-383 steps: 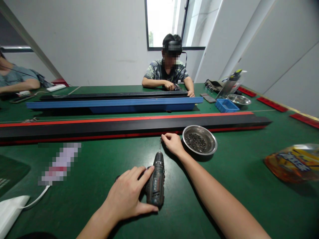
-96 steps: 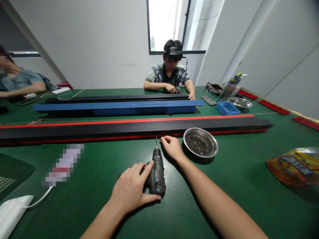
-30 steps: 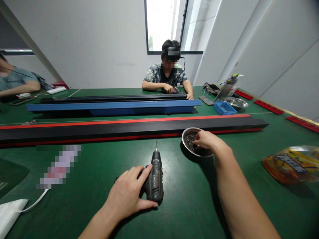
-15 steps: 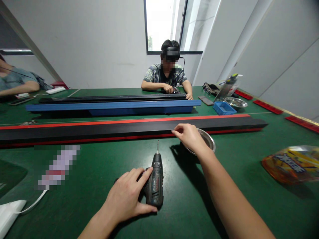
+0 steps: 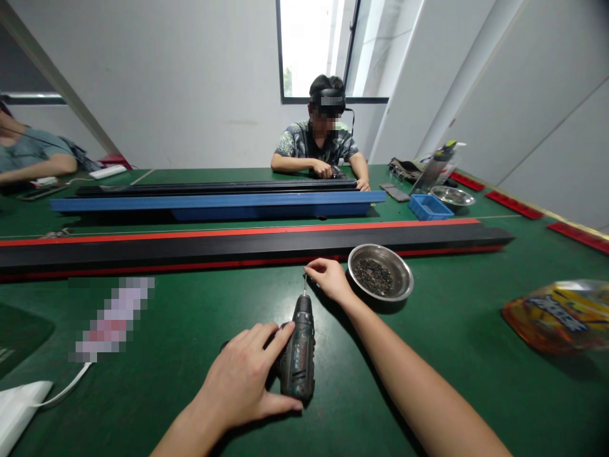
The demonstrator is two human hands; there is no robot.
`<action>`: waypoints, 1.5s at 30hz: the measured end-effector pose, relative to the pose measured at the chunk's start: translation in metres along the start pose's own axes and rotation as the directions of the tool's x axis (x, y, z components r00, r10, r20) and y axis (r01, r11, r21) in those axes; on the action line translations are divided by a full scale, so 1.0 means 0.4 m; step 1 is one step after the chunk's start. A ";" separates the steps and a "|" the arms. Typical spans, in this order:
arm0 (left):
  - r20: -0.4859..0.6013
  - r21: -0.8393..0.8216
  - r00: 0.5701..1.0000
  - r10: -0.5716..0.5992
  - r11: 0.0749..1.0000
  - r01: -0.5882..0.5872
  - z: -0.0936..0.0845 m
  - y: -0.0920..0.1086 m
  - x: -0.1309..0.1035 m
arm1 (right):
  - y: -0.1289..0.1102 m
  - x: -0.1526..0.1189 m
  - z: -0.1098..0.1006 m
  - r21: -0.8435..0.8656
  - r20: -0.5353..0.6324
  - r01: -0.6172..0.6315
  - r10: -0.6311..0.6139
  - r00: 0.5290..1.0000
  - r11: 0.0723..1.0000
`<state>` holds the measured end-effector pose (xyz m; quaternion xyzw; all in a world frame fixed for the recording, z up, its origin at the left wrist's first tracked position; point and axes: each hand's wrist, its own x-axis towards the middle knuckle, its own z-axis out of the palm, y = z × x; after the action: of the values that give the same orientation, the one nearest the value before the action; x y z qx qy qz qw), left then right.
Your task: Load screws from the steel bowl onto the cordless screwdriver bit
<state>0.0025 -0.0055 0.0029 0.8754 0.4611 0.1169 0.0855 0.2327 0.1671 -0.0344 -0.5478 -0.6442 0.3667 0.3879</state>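
Blue tray [image 5: 434, 214] beside a shiny metal dish [image 5: 454, 196], orange packet [image 5: 561, 315] nearer

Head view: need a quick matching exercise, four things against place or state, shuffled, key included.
Things:
1. drill
2. near metal bowl
3. right hand
4. blue tray

Place or state:
A. at the tip of the bit
B. beside the far metal bowl
C. gripped by the left hand
D. contains many small dark pieces

Pairs: 1-C, 2-D, 3-A, 4-B

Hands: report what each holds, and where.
Left hand: the drill, by its handle and rear. Right hand, beside the bit: cannot tell, too small.
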 end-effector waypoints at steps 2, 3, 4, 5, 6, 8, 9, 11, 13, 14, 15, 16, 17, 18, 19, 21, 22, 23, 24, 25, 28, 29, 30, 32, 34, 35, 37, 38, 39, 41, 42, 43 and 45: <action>0.008 -0.006 1.000 -0.003 1.000 0.003 -0.001 0.000 0.001 | 0.011 0.006 -0.002 0.068 0.026 -0.022 0.021 0.999 0.997; 0.013 -0.008 1.000 -0.004 1.000 0.004 -0.001 0.000 0.002 | 0.014 0.008 -0.003 0.092 0.039 -0.032 0.028 0.999 0.995; 0.019 -0.010 1.000 -0.005 1.000 0.006 -0.002 0.000 0.002 | 0.016 0.010 -0.004 0.110 0.050 -0.037 0.032 0.998 0.993; 0.025 -0.010 1.000 -0.007 1.000 0.007 -0.002 0.000 0.002 | 0.017 0.011 -0.005 0.122 0.057 -0.040 0.033 0.998 0.992; 0.028 -0.009 1.000 -0.008 1.000 0.008 -0.002 0.000 0.001 | 0.018 0.012 -0.005 0.129 0.057 -0.041 0.034 0.998 0.991; 0.029 -0.006 1.000 -0.009 1.000 0.009 -0.001 0.000 0.000 | 0.019 0.013 -0.003 0.136 0.051 -0.051 0.044 0.998 0.989; 0.027 -0.005 1.000 -0.008 1.000 0.009 -0.001 -0.001 0.000 | 0.019 0.013 -0.001 0.138 0.048 -0.058 0.052 0.998 0.989; 0.024 -0.004 1.000 -0.004 1.000 0.005 0.001 -0.002 0.000 | 0.021 0.013 0.003 0.136 0.035 -0.074 0.070 0.997 0.988; 0.020 -0.001 1.000 0.000 1.000 0.000 0.003 -0.003 0.000 | 0.022 0.012 0.005 0.126 0.020 -0.082 0.081 0.997 0.989; 0.016 -0.001 1.000 0.001 1.000 -0.001 0.003 -0.003 0.001 | 0.023 0.012 0.005 0.121 0.016 -0.084 0.082 0.996 0.989; 0.013 0.000 1.000 0.002 1.000 -0.002 0.003 -0.004 0.001 | 0.023 0.012 0.005 0.116 0.016 -0.083 0.082 0.997 0.990; 0.011 -0.001 1.000 0.001 1.000 -0.001 0.002 -0.003 0.001 | 0.024 0.013 0.005 0.113 0.021 -0.081 0.079 0.997 0.990; 0.008 -0.001 1.000 0.001 1.000 -0.001 0.002 -0.003 0.001 | 0.024 0.013 0.004 0.111 0.029 -0.080 0.077 0.997 0.991; 0.005 -0.002 1.000 0.000 1.000 0.000 0.002 -0.003 0.001 | 0.024 0.013 0.003 0.109 0.035 -0.080 0.077 0.996 0.991; 0.004 -0.003 1.000 0.001 1.000 -0.001 0.001 -0.003 0.000 | 0.024 0.013 0.002 0.107 0.041 -0.082 0.078 0.996 0.991; 0.003 -0.001 1.000 0.003 1.000 -0.003 0.001 -0.002 -0.001 | 0.024 0.013 0.001 0.104 0.050 -0.079 0.074 0.996 0.991; 0.003 0.000 1.000 0.004 1.000 -0.004 0.000 -0.002 -0.002 | 0.024 0.013 0.000 0.103 0.053 -0.076 0.071 0.996 0.992; 0.002 0.001 1.000 0.004 1.000 -0.004 0.001 -0.002 -0.002 | 0.024 0.013 -0.001 0.102 0.058 -0.074 0.068 0.996 0.992; 0.001 0.001 1.000 0.003 1.000 -0.003 0.001 -0.002 -0.003 | 0.024 0.013 -0.002 0.100 0.063 -0.074 0.068 0.996 0.992; -0.003 0.001 1.000 0.002 1.000 -0.002 0.001 -0.002 -0.003 | 0.023 0.013 -0.002 0.097 0.068 -0.074 0.068 0.995 0.993; -0.015 0.001 1.000 0.002 1.000 -0.002 0.003 -0.003 -0.003 | 0.024 0.013 -0.002 0.086 0.072 -0.068 0.062 0.995 0.994; -0.016 0.002 1.000 0.002 1.000 -0.002 0.003 -0.003 -0.002 | 0.025 0.014 -0.002 0.084 0.069 -0.062 0.056 0.996 0.995; -0.017 0.001 1.000 0.003 1.000 -0.003 0.004 -0.004 -0.002 | 0.027 0.015 -0.001 0.084 0.062 -0.055 0.050 0.997 0.995; -0.014 0.001 1.000 0.004 1.000 -0.004 0.004 -0.004 -0.001 | 0.032 0.016 0.001 0.081 0.049 -0.044 0.040 0.998 0.996; -0.008 0.000 1.000 0.003 1.000 -0.003 0.004 -0.003 -0.001 | 0.039 0.018 0.003 0.078 0.040 -0.031 0.028 0.999 0.996; -0.003 0.000 1.000 0.001 1.000 -0.001 0.003 -0.003 -0.001 | 0.042 0.019 0.004 0.076 0.037 -0.027 0.024 0.999 0.997; 0.003 0.001 1.000 -0.002 1.000 0.002 0.003 -0.002 -0.002 | 0.047 0.020 0.005 0.066 0.035 -0.022 0.019 0.999 0.998; 0.005 0.000 1.000 -0.004 1.000 0.004 0.003 -0.002 -0.002 | 0.049 0.020 0.006 0.057 0.034 -0.019 0.017 0.999 0.998; 0.004 -0.001 1.000 -0.005 1.000 0.005 0.003 -0.002 -0.002 | 0.050 0.020 0.006 0.046 0.033 -0.016 0.014 0.999 0.999; -0.004 -0.006 1.000 -0.005 1.000 0.005 0.004 -0.002 -0.003 | 0.050 0.020 0.005 0.027 0.035 -0.010 0.009 0.999 1.000; -0.009 -0.008 1.000 -0.004 1.000 0.004 0.004 -0.002 -0.003 | 0.049 0.019 0.005 0.023 0.038 -0.007 0.007 0.999 1.000; -0.015 -0.010 1.000 -0.003 1.000 0.003 0.005 -0.003 -0.003 | 0.048 0.019 0.005 0.025 0.041 -0.008 0.007 0.999 1.000; -0.021 -0.008 1.000 0.000 1.000 -0.001 0.006 -0.004 -0.002 | 0.045 0.017 0.004 0.034 0.042 -0.011 0.010 0.999 0.999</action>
<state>0.0014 -0.0054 0.0003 0.8740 0.4613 0.1278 0.0842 0.2381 0.1762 -0.0504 -0.5367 -0.6430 0.3908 0.3817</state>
